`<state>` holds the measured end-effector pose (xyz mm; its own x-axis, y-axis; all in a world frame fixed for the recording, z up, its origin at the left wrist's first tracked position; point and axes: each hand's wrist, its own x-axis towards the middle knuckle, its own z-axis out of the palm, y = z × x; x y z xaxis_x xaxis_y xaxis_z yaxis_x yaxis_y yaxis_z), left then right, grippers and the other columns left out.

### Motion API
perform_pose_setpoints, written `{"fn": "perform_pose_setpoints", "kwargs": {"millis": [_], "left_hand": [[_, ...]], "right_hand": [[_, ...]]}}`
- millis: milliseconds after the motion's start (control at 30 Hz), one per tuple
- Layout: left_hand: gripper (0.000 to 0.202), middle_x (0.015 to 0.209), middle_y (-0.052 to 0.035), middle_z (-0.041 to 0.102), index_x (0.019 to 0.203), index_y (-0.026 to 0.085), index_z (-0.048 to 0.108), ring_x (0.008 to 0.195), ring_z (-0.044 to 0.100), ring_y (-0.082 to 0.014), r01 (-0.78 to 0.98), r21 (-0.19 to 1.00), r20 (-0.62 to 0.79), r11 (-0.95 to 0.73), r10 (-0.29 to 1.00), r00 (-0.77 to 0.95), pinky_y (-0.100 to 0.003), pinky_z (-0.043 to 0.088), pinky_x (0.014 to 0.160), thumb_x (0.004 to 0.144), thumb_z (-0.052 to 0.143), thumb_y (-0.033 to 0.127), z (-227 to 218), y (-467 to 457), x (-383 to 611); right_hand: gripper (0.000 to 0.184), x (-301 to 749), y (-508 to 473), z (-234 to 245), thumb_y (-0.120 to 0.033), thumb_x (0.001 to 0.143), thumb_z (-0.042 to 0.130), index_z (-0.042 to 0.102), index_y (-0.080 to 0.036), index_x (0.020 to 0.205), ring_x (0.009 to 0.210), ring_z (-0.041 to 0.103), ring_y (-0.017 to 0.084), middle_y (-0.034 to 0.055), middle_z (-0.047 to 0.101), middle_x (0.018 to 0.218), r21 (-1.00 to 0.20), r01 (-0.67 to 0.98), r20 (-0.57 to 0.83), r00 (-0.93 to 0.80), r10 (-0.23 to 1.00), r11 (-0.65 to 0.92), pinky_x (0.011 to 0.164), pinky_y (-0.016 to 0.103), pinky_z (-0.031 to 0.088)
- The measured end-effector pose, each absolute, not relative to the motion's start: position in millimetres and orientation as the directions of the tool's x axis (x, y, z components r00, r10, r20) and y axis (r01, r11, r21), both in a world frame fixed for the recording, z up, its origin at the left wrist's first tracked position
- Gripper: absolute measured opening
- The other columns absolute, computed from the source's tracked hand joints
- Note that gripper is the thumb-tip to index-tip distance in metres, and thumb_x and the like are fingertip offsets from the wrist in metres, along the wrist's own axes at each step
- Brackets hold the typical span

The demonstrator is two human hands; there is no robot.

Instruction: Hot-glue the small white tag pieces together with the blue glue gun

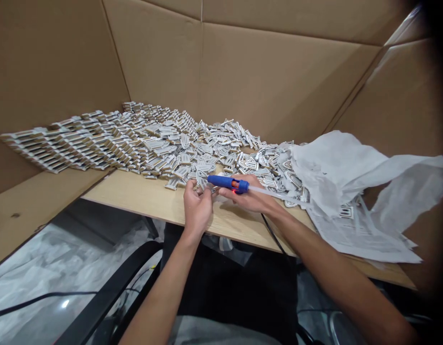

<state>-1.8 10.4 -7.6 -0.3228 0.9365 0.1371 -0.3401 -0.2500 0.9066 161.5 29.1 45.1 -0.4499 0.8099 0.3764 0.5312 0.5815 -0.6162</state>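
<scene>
My right hand (248, 197) is closed around a blue glue gun (226, 182) with a red light and a clear glue stick poking out behind. Its nozzle points left toward a small white-and-grey patterned piece (201, 181) that my left hand (196, 207) pinches at the front of the wooden table (145, 199). A loose heap of similar pieces (221, 153) lies just behind both hands.
Neat overlapping rows of the same pieces (85, 141) fill the table's left and back. Crumpled white paper sheets (354, 187) lie at the right. Cardboard walls (264, 76) surround the table. A black cord (269, 230) hangs off the front edge, and a chair arm (109, 292) is below.
</scene>
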Motion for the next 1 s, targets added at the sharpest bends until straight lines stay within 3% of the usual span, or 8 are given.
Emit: {"fn": "perform_pose_setpoints", "kwargs": {"millis": [333, 833, 1000], "left_hand": [[0.031, 0.083, -0.0014, 0.072, 0.101, 0.023, 0.05, 0.072, 0.072, -0.0161, -0.29, 0.905, 0.226, -0.312, 0.929, -0.294, -0.025, 0.059, 0.069, 0.083, 0.075, 0.03, -14.2, 12.0, -2.9], [0.034, 0.079, -0.0008, 0.07, 0.099, 0.023, 0.049, 0.069, 0.071, -0.016, -0.31, 0.904, 0.207, -0.294, 0.936, -0.284, -0.025, 0.058, 0.067, 0.082, 0.077, 0.03, -9.0, 7.3, -2.2], [0.034, 0.076, 0.0008, 0.066, 0.1, 0.024, 0.049, 0.065, 0.067, -0.0152, -0.265, 0.92, 0.207, -0.288, 0.933, -0.295, -0.022, 0.054, 0.061, 0.084, 0.077, 0.033, -8.5, 5.9, -3.9]], "right_hand": [[0.049, 160.0, 31.3, 40.4, -0.068, 0.09, 0.064, 0.069, -0.021, 0.078, 0.06, 0.047, 0.013, -0.0017, 0.058, 0.065, -0.593, 0.608, 0.338, -0.406, 0.849, 0.527, 0.058, 0.028, 0.036], [0.05, 162.0, 33.2, 40.2, -0.068, 0.089, 0.064, 0.065, -0.02, 0.074, 0.056, 0.043, 0.013, -0.0026, 0.053, 0.061, -0.641, 0.574, 0.297, -0.426, 0.855, 0.509, 0.055, 0.028, 0.034], [0.046, 158.1, 30.2, 44.5, -0.061, 0.095, 0.062, 0.062, -0.02, 0.075, 0.064, 0.05, 0.014, -0.0005, 0.058, 0.07, -0.48, 0.561, 0.423, -0.525, 0.739, 0.674, 0.062, 0.028, 0.036]]}}
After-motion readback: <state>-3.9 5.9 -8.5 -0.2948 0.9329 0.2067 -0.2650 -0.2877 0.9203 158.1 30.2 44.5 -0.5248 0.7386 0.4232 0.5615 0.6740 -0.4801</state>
